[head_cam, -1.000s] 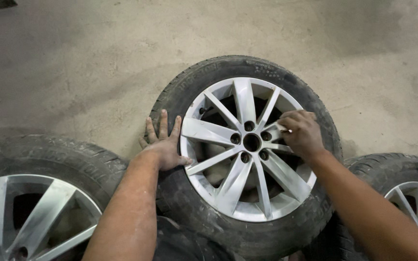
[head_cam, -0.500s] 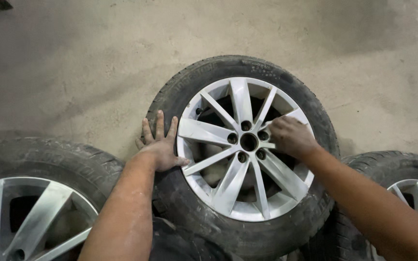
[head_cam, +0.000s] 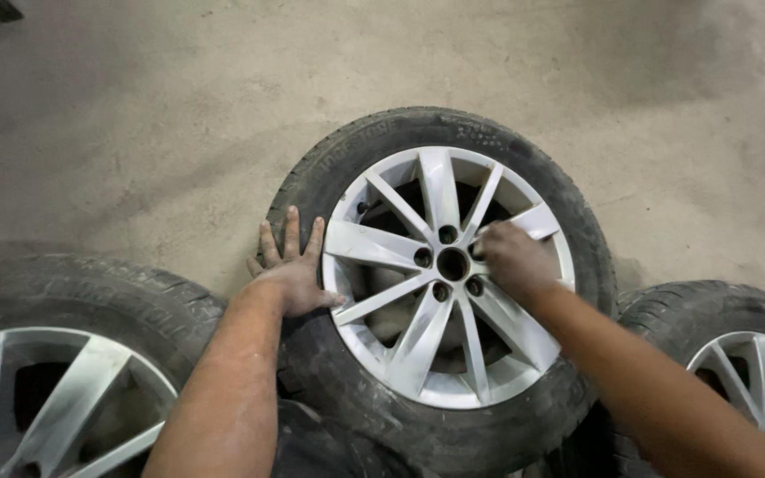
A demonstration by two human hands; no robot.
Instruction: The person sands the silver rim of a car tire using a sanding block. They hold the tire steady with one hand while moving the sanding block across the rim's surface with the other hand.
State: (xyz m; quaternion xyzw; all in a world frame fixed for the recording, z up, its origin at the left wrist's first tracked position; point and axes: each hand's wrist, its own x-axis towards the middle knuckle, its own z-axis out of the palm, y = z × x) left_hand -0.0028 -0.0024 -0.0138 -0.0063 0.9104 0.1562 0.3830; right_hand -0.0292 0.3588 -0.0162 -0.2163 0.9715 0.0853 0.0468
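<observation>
Three wheels lie flat on the grey concrete floor (head_cam: 135, 115), and the person bends over the middle wheel (head_cam: 440, 283), which sits higher than its neighbours, apparently resting on a dark tyre (head_cam: 329, 447) whose edge pokes out beneath it at the near side. The left hand (head_cam: 292, 270) lies palm-down with its fingers spread wide, flat across the tyre's sidewall just where the rubber meets the silver rim; pressed there, it seems to steady the wheel so it does not shift under the other hand's work. The right hand (head_cam: 511, 258) rests on the spokes just right of the hub hole (head_cam: 452, 264), close by the ring of bolt holes; its fingers are curled down and bunched, and from here I cannot tell whether they pinch anything small or only press on the metal. The face of the alloy points up, which keeps hub and spokes within easy reach of both arms. A second wheel (head_cam: 55, 372) lies to the lower left, its tyre close against the middle one, and a third wheel (head_cam: 737, 363) lies at the lower right, partly hidden behind the right forearm, both also face-up.
</observation>
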